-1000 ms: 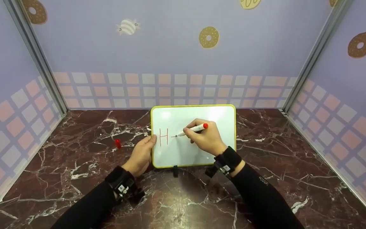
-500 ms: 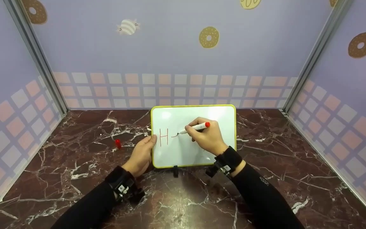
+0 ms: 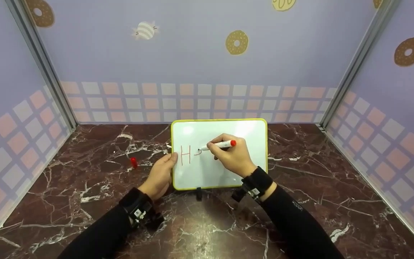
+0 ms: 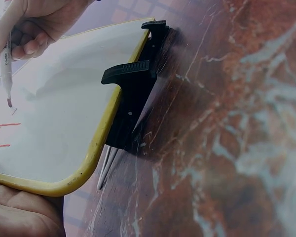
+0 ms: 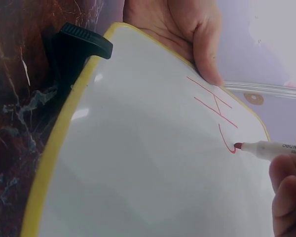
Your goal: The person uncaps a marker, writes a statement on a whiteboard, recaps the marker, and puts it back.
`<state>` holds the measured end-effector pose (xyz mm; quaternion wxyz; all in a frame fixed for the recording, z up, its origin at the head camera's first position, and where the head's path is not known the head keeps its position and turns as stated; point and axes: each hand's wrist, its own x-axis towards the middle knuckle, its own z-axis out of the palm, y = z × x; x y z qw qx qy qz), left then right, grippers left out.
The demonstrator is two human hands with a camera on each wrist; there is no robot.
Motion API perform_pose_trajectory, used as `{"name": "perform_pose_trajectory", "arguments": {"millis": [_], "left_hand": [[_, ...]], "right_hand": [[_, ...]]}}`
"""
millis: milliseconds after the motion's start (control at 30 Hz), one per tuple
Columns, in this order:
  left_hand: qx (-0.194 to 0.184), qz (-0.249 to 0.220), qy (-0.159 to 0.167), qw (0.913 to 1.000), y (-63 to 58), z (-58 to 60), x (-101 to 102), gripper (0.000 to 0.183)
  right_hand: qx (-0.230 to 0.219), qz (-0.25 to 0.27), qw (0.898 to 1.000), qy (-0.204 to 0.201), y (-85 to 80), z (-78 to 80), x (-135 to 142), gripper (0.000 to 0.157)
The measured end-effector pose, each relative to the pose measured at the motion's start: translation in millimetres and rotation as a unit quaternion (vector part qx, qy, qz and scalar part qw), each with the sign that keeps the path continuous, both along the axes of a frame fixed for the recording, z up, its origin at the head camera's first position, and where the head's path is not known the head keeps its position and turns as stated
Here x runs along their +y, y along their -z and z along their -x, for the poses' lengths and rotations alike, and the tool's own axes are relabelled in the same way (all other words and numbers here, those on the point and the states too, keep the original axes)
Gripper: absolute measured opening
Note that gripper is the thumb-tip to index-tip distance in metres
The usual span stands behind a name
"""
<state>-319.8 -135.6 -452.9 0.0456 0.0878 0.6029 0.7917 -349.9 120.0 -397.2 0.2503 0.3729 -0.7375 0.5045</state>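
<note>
A: Start with the head view. How much is done?
B: The whiteboard (image 3: 189, 178) is at the middle of the marble table (image 3: 84, 216), towards the far wall. A red letter H (image 3: 185, 154) looks complete near its left edge, and just right of it is a short hooked stroke (image 3: 197, 154). I'd judge that second mark only begun; how much more is meant, I can't tell.

A: And the hands?
B: The left hand (image 3: 159, 176) grips the board's left edge, thumb on the front. The right hand (image 3: 235, 155) reaches in from the near right, fingers bent, pinching the marker (image 3: 217, 145) so its tip points left. The red cap (image 3: 133, 162) lies on the table, left of the board.

A: What does the left wrist view add?
B: Black clips (image 4: 130, 94) at the board's near edge, and the left palm beside the yellow frame (image 4: 101, 140). The fingers behind the board are hidden. Across the board, the right hand closes round the marker's barrel.

A: And the right wrist view?
B: The nib (image 5: 239, 146) meets the end of the hooked stroke, so I'd say writing is in progress. The right fingers show only partly, curled beside the barrel; the left thumb (image 5: 207, 61) rests along the frame.
</note>
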Motion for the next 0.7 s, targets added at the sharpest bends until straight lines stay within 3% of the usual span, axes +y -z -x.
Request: {"name": "perform_pose_trajectory", "arguments": {"millis": [500, 700], "left_hand": [[-0.008, -0.002, 0.009, 0.9999, 0.0, -0.4, -0.5, 0.05], [-0.007, -0.005, 0.008, 0.9999, -0.1, -1.1, -0.9, 0.05]], "right_hand": [[-0.005, 0.014, 0.999, -0.041, 4.4, -1.2, -6.2, 0.008], [-0.005, 0.007, 0.999, -0.04, 4.1, -1.9, -7.7, 0.012]]}}
